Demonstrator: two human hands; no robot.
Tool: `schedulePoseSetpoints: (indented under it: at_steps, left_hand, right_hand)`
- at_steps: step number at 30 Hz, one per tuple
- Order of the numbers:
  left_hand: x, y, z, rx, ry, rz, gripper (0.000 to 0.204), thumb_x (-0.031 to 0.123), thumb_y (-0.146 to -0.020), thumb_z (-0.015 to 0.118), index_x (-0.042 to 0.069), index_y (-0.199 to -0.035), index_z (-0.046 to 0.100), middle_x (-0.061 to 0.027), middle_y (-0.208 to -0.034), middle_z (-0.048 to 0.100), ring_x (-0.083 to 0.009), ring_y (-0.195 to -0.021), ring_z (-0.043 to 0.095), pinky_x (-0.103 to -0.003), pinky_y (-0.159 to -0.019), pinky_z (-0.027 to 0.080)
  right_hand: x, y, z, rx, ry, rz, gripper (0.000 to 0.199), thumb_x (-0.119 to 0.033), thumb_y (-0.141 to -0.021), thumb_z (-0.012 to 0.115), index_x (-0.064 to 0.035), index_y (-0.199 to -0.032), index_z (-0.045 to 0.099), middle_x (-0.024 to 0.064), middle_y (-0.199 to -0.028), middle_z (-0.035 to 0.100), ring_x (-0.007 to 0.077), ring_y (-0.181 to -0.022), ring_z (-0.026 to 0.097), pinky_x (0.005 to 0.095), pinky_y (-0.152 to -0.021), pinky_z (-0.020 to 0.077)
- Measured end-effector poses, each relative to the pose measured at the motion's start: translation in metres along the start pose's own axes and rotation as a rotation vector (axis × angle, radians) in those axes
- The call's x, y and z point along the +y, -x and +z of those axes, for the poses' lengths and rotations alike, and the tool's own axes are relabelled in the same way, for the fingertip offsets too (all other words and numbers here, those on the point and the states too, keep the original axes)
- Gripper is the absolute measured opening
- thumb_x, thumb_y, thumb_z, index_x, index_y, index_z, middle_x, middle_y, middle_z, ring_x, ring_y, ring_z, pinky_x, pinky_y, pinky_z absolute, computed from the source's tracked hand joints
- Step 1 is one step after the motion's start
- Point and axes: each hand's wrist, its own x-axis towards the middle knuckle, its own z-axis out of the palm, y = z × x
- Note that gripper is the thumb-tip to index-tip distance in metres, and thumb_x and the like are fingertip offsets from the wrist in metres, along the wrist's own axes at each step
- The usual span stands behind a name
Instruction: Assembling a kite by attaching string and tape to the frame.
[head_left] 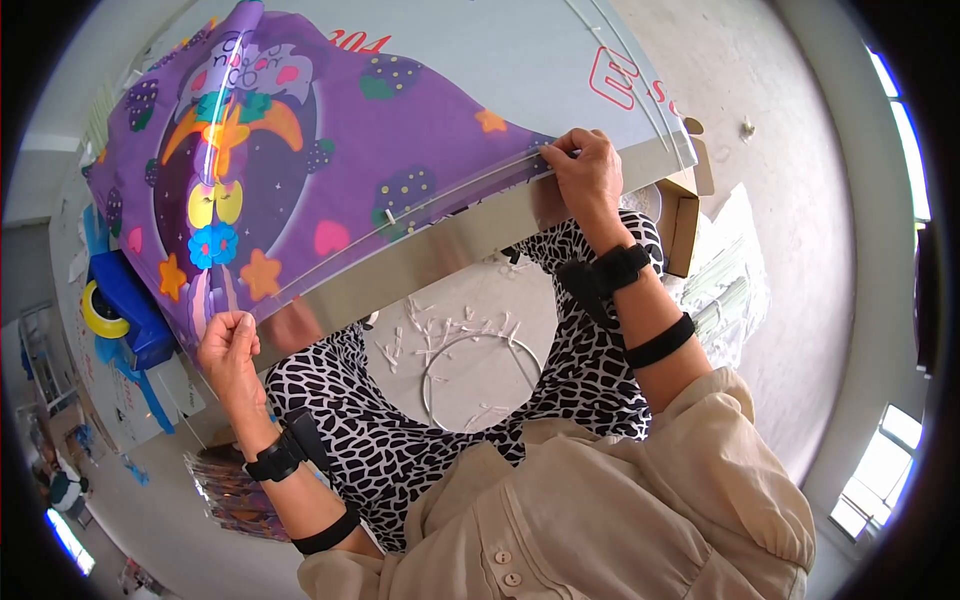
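A thin, shiny purple sheet (350, 170), shaped like a kite sail and printed with stars, hearts and a cartoon figure, lies over the work surface in front of me. Along its near edge runs a thin pale rod (450, 200) with a small white fitting (390, 215) on it. My left hand (229, 352) is closed in a pinch on the sheet's near left corner. At the right corner, my right hand (583, 170) pinches the sheet's edge between thumb and fingers. Whether either hand also grips the rod's end is hidden.
The sheet rests on a metal-edged table (430, 275) with a pale covering. Blue tape dispenser (135, 310) stands at left. An open cardboard box (682, 220) and clear plastic bag (730, 290) lie at right. White scraps and a thin ring (425, 375) lie on the floor.
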Motion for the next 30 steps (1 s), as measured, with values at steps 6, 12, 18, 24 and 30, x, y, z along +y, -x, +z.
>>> schedulePoseSetpoints:
  at_steps: [6, 12, 18, 24, 30]
  left_hand:
    - [-0.005, -0.002, 0.0, -0.011, -0.004, 0.001, 0.006, 0.006, -0.084, 0.063, 0.002, -0.081, 0.06, 0.0035, -0.067, 0.052, -0.0034, -0.058, 0.042, -0.017, -0.053, 0.033]
    - [-0.006, -0.006, 0.003, -0.002, 0.008, -0.025, 0.005, 0.005, -0.084, 0.063, 0.002, -0.082, 0.06, 0.0029, -0.07, 0.054, -0.0035, -0.058, 0.043, -0.017, -0.053, 0.034]
    - [-0.012, -0.014, 0.01, 0.021, -0.058, -0.02, 0.006, 0.007, -0.082, 0.064, 0.002, -0.082, 0.061, 0.0043, -0.066, 0.052, -0.0023, -0.056, 0.043, -0.018, -0.05, 0.033]
    - [-0.013, -0.018, 0.013, 0.051, -0.159, -0.034, 0.007, 0.005, -0.081, 0.066, 0.001, -0.079, 0.061, 0.0044, -0.066, 0.053, -0.0025, -0.056, 0.045, -0.019, -0.049, 0.034]
    - [-0.022, -0.024, 0.016, 0.057, -0.143, -0.034, 0.009, 0.004, -0.077, 0.069, -0.001, -0.076, 0.062, -0.0002, -0.064, 0.057, -0.0056, -0.056, 0.049, -0.02, -0.05, 0.037]
  right_hand:
    - [0.003, -0.002, 0.003, 0.01, 0.027, -0.014, 0.019, -0.025, -0.073, 0.069, -0.0064, -0.074, 0.067, 0.0088, -0.085, 0.057, 0.0264, -0.084, 0.058, 0.0379, -0.074, 0.0461]
    - [0.006, -0.005, 0.005, 0.014, 0.04, -0.021, 0.019, -0.027, -0.073, 0.07, -0.0085, -0.075, 0.068, 0.009, -0.087, 0.06, 0.0272, -0.085, 0.059, 0.0386, -0.074, 0.0469]
    - [0.02, -0.013, 0.006, 0.031, 0.055, -0.103, 0.022, -0.029, -0.071, 0.072, -0.0084, -0.076, 0.07, 0.0114, -0.085, 0.063, 0.0291, -0.082, 0.061, 0.0385, -0.073, 0.0479]
    - [0.018, -0.012, 0.006, 0.001, 0.057, -0.049, 0.022, -0.029, -0.073, 0.071, -0.0077, -0.077, 0.07, 0.0109, -0.086, 0.064, 0.0279, -0.082, 0.062, 0.0375, -0.073, 0.0476]
    - [0.014, -0.012, 0.005, -0.018, 0.051, -0.026, 0.023, -0.029, -0.073, 0.07, -0.0067, -0.078, 0.07, 0.0098, -0.084, 0.064, 0.0269, -0.079, 0.062, 0.037, -0.071, 0.0477]
